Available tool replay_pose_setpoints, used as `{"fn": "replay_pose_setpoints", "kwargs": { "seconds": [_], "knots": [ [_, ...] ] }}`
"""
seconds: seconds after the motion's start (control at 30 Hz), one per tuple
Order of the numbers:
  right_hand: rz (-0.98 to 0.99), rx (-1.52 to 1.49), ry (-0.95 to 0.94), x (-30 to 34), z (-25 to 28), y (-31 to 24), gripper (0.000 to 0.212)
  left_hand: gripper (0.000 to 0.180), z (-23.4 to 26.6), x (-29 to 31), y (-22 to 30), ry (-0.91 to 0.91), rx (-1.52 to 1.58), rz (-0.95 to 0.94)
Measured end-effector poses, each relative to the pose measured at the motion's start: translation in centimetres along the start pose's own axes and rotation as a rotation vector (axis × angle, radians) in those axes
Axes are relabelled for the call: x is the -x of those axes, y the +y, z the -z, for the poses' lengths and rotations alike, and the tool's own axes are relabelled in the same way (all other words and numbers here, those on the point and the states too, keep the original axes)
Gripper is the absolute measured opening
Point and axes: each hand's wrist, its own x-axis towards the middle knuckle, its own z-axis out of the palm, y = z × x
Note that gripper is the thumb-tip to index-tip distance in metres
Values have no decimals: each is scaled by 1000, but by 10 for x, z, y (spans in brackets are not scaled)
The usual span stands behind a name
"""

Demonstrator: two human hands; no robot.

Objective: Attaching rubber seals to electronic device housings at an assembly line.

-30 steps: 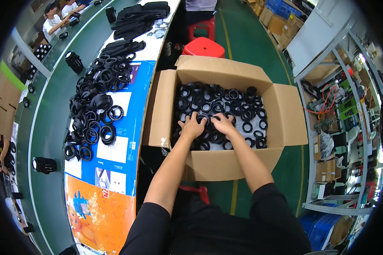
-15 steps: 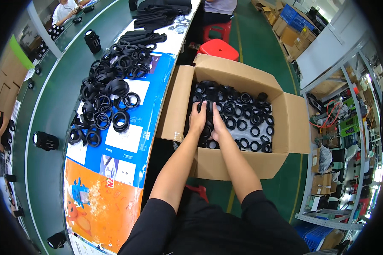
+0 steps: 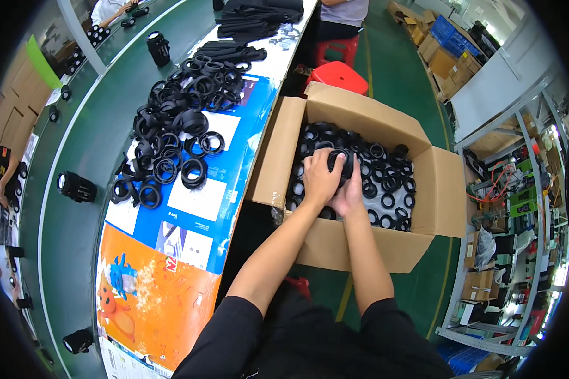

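Both my hands are closed round a bunch of black rings (image 3: 342, 164) above the open cardboard box (image 3: 385, 249). My left hand (image 3: 321, 175) wraps them from the left, its thumb on the front ring. From the right and below, my right hand (image 3: 350, 193) presses against the same bunch. How many rings I hold is partly hidden by my fingers. Inside the box, many more black rings (image 3: 387, 200) lie on a pale sheet, packed more thickly along the left and far sides.
Left of the box, a workbench carries a heap of black rings (image 3: 195, 122) on a blue printed sheet (image 3: 221, 189). Beyond the heap lie black sleeve-like pieces (image 3: 250, 25). A green conveyor (image 3: 69, 252) bears black cylindrical devices (image 3: 76, 187). A red stool (image 3: 339, 77) and metal shelving (image 3: 487, 338) stand nearby.
My hands have lifted with the rings out of the box's left part and turned them, so a ring's round face now shows. The whole view has shifted slightly.
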Motion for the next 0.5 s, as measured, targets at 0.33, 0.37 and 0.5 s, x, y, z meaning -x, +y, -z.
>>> {"fn": "replay_pose_setpoints", "kwargs": {
  "seconds": [0.33, 0.37, 0.5],
  "knots": [
    [201, 117, 35, 52, -51, -24, 74, 38, 27, 3, 53, 105, 148, -168],
    [243, 126, 3, 60, -71, -25, 73, 36, 43, -4, 62, 131, 154, -227],
    [265, 65, -303, 84, -157, -21, 63, 31, 138, -21, 111, 257, 169, -356]
  ]
}}
